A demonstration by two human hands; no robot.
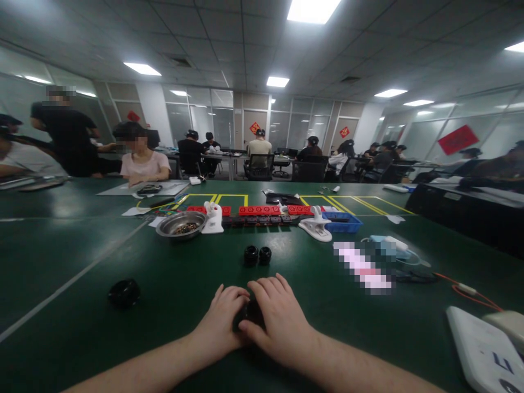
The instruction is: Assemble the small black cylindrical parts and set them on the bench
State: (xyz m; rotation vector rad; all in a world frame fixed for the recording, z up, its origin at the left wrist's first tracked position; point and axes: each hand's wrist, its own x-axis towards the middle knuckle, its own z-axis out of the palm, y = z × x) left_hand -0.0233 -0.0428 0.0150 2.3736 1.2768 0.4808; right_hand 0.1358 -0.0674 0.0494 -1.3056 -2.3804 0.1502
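Black object [254, 313] is sitting lower center of frame, mostly hidden, left hand [223, 317] and right hand [283, 312] clamping it from both sides, likely handling stiff, light, slightly slippery, best gripped around its flanks.

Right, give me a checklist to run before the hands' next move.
1. Left hand on the dark piece: ok.
2. Right hand on it too: ok.
3. Dark piece fully visible: not ok, the hands cover much of it.
4. Black pair apart from the hands: ok, just beyond them.
5. Lone black piece apart from the hands: ok, off to the left.
6. Bowl upright: ok, small bits inside.
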